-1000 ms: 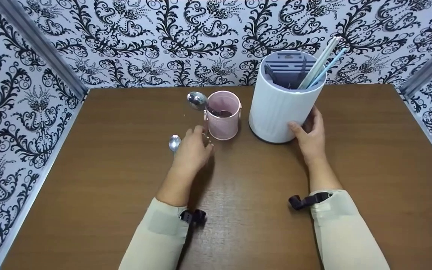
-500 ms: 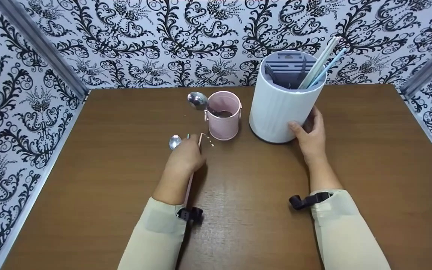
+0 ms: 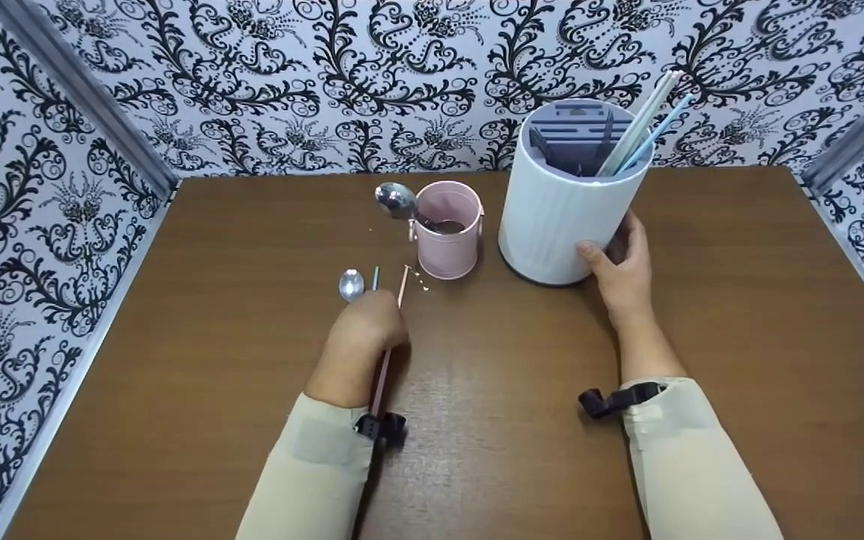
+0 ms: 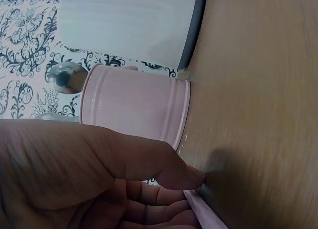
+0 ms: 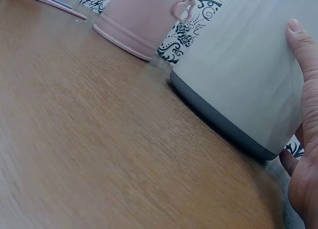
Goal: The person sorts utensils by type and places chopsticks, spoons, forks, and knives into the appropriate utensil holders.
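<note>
My left hand (image 3: pixel 364 326) is low over the table, its thumb and fingers pinching a slim pink chopstick (image 3: pixel 382 382). The chopstick's tapered tip points toward a pink bucket-shaped cup (image 3: pixel 447 255); the hand covers its middle. Beside it lies a blue stick (image 3: pixel 376 276), mostly hidden under the hand, and a metal spoon (image 3: pixel 352 285) whose handle is covered. On the right, my right hand (image 3: pixel 622 281) grips the lower side of a tall white utensil holder (image 3: pixel 556 225), thumb in front and fingers behind. Pale chopsticks (image 3: pixel 636 135) and a light blue stick (image 3: pixel 661 129) lean in the holder.
A large spoon (image 3: pixel 396 201) leans out of the pink cup's left side. Small pale crumbs (image 3: pixel 423 285) lie before the cup. Patterned wall panels (image 3: pixel 289 90) close off the back and sides of the brown wooden table (image 3: pixel 507 420).
My left hand has drawn back toward me from beside the cup, uncovering the tips of the pink chopstick and blue stick. The right hand and the holder stay in place.
</note>
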Available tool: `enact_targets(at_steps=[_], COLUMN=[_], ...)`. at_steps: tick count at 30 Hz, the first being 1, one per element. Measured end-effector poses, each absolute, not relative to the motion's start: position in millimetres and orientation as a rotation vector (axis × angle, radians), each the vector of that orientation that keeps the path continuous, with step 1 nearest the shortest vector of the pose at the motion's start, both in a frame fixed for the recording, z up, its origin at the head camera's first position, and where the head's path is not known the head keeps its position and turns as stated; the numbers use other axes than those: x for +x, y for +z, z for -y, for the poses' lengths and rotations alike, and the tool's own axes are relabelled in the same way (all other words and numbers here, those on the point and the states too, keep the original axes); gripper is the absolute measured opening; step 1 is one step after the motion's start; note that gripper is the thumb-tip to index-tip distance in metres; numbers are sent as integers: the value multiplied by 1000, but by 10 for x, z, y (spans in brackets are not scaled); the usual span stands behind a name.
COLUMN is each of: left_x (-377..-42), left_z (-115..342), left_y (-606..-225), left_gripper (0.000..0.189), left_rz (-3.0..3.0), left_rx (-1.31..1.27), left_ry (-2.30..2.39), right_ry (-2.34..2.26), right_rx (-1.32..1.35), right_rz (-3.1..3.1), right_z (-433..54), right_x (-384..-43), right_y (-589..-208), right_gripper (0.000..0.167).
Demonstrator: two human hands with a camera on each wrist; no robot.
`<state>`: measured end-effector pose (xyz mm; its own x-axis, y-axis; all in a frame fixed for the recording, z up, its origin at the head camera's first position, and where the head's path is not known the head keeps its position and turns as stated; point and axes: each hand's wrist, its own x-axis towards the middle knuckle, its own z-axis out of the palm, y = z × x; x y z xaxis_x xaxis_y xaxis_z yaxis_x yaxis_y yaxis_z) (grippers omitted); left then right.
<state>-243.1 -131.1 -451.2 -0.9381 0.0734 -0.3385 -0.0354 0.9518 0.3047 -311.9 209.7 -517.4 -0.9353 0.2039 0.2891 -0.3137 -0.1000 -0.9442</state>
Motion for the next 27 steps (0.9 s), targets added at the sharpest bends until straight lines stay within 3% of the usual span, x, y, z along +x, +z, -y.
enact_targets(at_steps=[7, 27], left_x=[-2444, -2464], left_z=[1297, 1358], left_y=[-4527, -4542], left_gripper=[7, 17], left_rz=[-2695, -2631], left_rx=[-15, -9], left_ry=[532, 623], right_ry=[2094, 2091], right_rx=[126, 86], right_rz=[1837, 1847], right_z=[-2102, -2103], right_x=[-3129, -3107], right_y=[-5174, -5166], right_gripper=[94, 95])
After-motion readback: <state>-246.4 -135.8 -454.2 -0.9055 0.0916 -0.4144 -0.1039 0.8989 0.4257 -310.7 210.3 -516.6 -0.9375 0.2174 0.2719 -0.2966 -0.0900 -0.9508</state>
